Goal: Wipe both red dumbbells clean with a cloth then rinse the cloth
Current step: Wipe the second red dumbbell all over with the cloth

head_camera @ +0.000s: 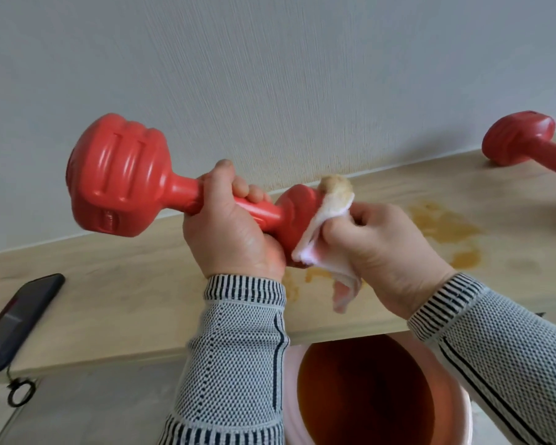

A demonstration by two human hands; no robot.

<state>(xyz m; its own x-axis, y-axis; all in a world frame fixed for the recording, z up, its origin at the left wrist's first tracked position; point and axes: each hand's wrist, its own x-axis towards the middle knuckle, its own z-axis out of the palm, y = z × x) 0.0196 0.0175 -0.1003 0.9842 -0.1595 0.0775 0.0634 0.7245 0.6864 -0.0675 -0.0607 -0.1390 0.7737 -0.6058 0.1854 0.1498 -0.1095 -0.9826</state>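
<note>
Fingers of the left hand (235, 232) curled round the red dumbbell (135, 178) handle above the shelf (109, 303); the right hand (379, 248) pinched a cloth (328, 232) against its far head, near the shelf's front edge.

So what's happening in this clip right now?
A person is cleaning a red dumbbell held up over a wooden shelf. The left hand grips its handle, while the right hand presses a stained white cloth against the near end. A second dumbbell lies on the shelf at the far right, untouched. Orange-brown smears mark the shelf, a bucket of brownish water sits below, and a phone lies to the left.
</note>
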